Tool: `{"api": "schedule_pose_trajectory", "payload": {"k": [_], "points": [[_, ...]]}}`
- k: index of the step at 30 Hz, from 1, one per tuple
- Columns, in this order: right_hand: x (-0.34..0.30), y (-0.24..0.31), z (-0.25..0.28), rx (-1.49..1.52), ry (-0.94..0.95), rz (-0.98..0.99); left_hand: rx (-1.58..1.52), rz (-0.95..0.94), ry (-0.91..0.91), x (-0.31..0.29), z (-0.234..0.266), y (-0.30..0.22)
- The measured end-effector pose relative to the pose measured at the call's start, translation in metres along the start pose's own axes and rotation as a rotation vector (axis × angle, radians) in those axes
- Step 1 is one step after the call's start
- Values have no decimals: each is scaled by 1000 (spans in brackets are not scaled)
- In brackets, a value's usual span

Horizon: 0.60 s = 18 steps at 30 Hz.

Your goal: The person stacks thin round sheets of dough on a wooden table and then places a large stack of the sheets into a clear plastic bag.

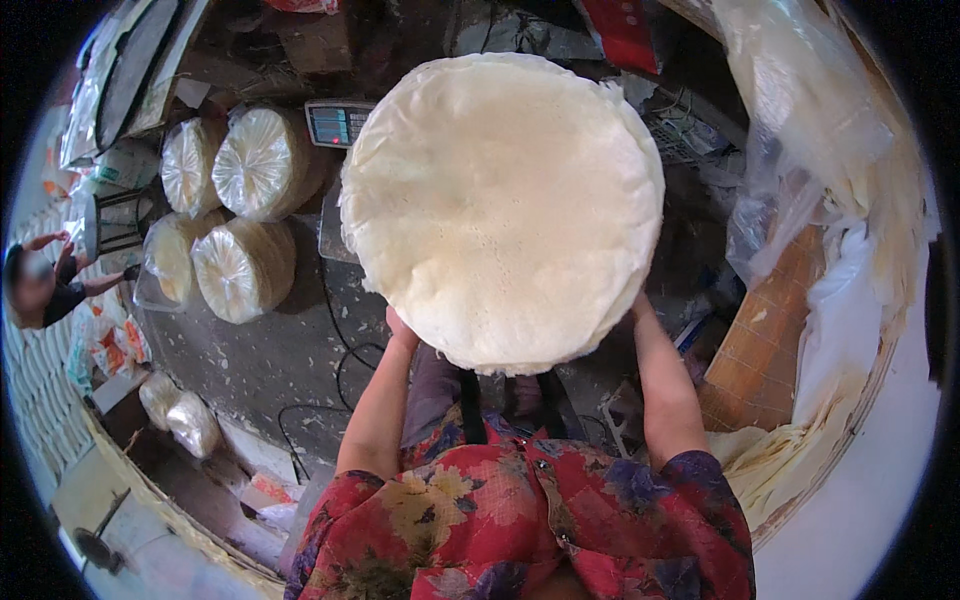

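Note:
A broad stack of thin, round, pale flatbreads [505, 210] is held up in front of me. Its edges are ragged and slightly wavy. My left hand [398, 325] grips the near left edge from below, and most of its fingers are hidden under the stack. On the near right edge, my right hand [638, 307] supports it the same way, nearly covered by the flatbreads. Just behind the stack's left side shows the display of a weighing scale [337, 124]. Part of a metal plate [335, 230] sticks out beneath the stack.
Several plastic-wrapped round stacks [245, 270] stand on the floor at left. A person [45, 285] sits at the far left. A black cable [345, 370] winds across the floor. At right are a brown board [765, 340], clear plastic sheeting [800, 110] and loose thin sheets [775, 460].

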State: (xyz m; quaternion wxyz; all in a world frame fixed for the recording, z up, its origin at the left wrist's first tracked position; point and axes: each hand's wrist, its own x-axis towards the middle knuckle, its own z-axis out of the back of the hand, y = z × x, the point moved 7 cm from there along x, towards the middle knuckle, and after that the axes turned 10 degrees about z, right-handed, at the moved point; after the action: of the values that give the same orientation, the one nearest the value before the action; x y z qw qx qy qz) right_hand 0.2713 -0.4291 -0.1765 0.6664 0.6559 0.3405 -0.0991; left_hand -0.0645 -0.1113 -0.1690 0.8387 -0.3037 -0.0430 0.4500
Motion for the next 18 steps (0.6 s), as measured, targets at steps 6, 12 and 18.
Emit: {"api": "schedule_pose_trajectory", "payload": {"k": [6,12,18], "points": [[15,12,9,-238,-50,-22,-1145,854,248,45,-32,41],[29,53,3,-478,-79,8,-1313,1055,340,67,-26,42],[74,116,-21,-813,-53,136,-1339,1161,384,89,-4,48]]}}
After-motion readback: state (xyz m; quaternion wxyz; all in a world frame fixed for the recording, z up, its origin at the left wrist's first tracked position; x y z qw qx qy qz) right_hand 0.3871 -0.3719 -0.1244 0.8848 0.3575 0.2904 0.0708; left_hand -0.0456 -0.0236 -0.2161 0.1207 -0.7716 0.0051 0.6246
